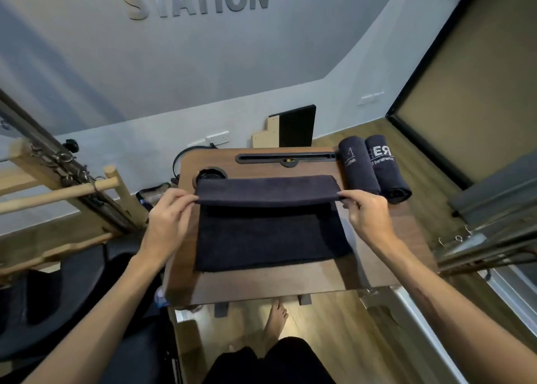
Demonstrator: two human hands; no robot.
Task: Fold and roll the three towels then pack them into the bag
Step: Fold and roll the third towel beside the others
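Observation:
A dark navy towel (270, 235) lies flat on the small wooden table (374, 261). Its far edge is lifted and folded over toward me. My left hand (170, 218) pinches the left corner of that lifted edge. My right hand (367, 213) pinches the right corner. Two rolled dark towels with white print (359, 165) (388, 170) lie side by side at the table's far right corner. A clear bag with dark trim (152, 194) sits low beside the table's left edge, partly hidden behind my left hand.
The table has a round cup hole (210, 174) and a long slot (286, 158) along its far side. Wooden and metal exercise frames stand at left (72, 177) and right (488, 238). A black padded seat (72, 311) is at lower left. My bare foot (276, 319) is under the table.

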